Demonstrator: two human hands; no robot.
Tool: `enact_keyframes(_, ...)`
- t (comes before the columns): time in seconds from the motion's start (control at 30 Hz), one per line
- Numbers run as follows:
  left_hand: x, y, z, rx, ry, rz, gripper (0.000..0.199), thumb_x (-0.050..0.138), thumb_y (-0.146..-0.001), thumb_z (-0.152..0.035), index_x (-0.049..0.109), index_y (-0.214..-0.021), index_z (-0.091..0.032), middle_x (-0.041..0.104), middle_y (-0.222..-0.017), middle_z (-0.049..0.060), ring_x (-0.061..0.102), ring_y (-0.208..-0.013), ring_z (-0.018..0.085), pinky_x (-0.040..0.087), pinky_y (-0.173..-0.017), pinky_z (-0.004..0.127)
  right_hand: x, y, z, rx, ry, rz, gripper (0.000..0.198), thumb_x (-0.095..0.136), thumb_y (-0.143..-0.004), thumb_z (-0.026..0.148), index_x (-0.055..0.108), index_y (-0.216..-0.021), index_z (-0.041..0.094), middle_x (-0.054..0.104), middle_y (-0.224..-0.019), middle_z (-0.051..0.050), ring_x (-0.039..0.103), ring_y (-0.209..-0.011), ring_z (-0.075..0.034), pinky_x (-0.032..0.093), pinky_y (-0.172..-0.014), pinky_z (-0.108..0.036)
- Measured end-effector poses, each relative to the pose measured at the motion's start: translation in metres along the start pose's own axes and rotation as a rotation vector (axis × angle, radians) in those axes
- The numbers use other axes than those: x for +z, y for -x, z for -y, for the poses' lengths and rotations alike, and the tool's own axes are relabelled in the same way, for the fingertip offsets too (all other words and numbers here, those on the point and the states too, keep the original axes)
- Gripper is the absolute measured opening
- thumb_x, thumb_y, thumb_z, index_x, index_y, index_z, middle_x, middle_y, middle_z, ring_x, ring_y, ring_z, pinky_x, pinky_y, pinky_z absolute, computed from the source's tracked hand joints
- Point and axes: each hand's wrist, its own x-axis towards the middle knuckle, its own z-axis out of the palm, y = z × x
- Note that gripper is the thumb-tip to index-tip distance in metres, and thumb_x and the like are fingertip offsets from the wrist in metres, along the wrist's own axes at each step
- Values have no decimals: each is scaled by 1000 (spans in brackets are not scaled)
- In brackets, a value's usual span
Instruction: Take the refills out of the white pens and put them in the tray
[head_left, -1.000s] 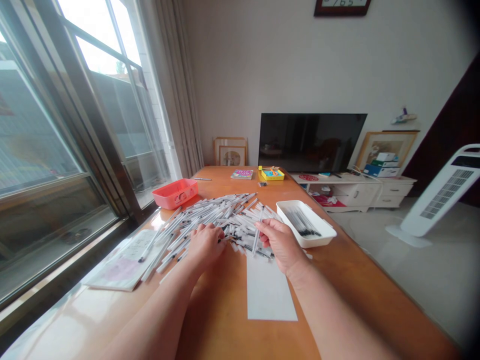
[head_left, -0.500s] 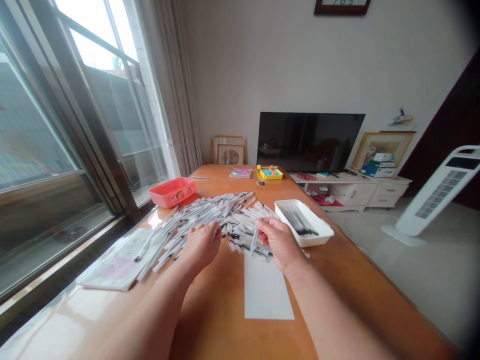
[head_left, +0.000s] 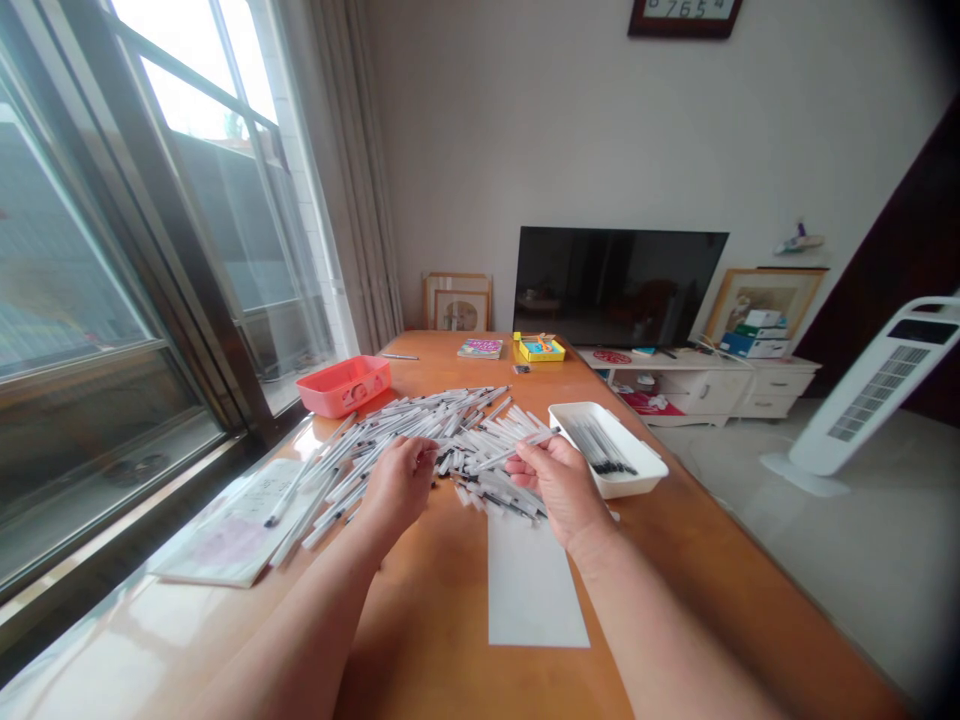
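Between the thumb and fingers of my right hand (head_left: 559, 485) is a pen (head_left: 496, 461) with a pale translucent barrel and a dark end, tilted with its dark end up to the right. My left hand (head_left: 399, 482) is closed in a pinch at the near edge of the pile; whatever is in its fingertips is hidden or too small to name. Around and beyond both hands spreads a heap of pens and pen parts (head_left: 427, 410), pale barrels with black pieces among them. A white tray (head_left: 643, 484) beside my right hand contains several thin, black-ended pieces lying side by side.
A white paper sheet (head_left: 536, 590) lies between my forearms. On the left are a booklet (head_left: 225, 545) under some pens and a red plastic basket (head_left: 330, 395). Farther back on the table (head_left: 435, 610) are a yellow box (head_left: 541, 353) and a pink book (head_left: 480, 348).
The pen in my right hand has turned from nearly upright to a flatter slant. My left hand has rotated slightly, fingers still pinched.
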Motion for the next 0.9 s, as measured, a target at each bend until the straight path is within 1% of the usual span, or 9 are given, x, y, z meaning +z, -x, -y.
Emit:
enact_keyframes(0.07,1,1,-1,-66,161,30,30,51,-90,-39,71,-99,-19,68,-89,6,61,-82,20,45,-74,30,1,0,1,1,-55,-15,32,80,-71,36,61,-90,19,71,-81,-3,70,-77,-18,57,-68,-28)
enact_keyframes(0.13,3,3,-5,-141,404,140,35,53,-89,-48,71,-101,-21,68,-84,4,59,-75,18,43,-67,27,2,1,2,-16,-103,-12,32,80,-72,35,61,-91,19,71,-82,-3,71,-80,-18,58,-72,-29)
enact_keyframes(0.2,3,6,-9,-202,624,248,40,56,-87,-56,70,-102,-22,68,-83,3,58,-74,17,42,-63,25,2,2,3,-45,-133,3,31,80,-73,36,61,-92,19,71,-84,-3,71,-81,-18,58,-75,-30)
enact_keyframes(0.27,3,8,-15,-224,742,297,41,59,-85,-58,70,-99,-21,67,-84,3,58,-74,16,42,-64,25,3,3,4,-66,-142,17,31,81,-73,36,62,-91,19,71,-85,-2,71,-82,-18,58,-75,-29)
enact_keyframes(0.4,0,11,-21,-214,841,341,38,61,-85,-55,70,-92,-20,67,-83,4,55,-72,14,43,-69,25,4,5,4,-78,-131,26,31,81,-73,37,63,-91,19,71,-85,-2,71,-82,-17,58,-75,-29)
enact_keyframes(0.67,2,13,-27,-230,972,381,33,63,-87,-49,67,-83,-17,65,-78,4,51,-70,13,39,-69,25,6,8,1,-85,-97,58,31,80,-75,38,63,-92,19,71,-86,-4,71,-80,-18,58,-75,-31)
enact_keyframes(0.9,2,14,-30,-296,1074,411,32,68,-85,-47,67,-86,-15,66,-77,5,51,-67,11,38,-68,25,8,10,-2,-71,-86,74,35,80,-75,38,66,-101,20,72,-89,-4,71,-81,-19,58,-75,-31)
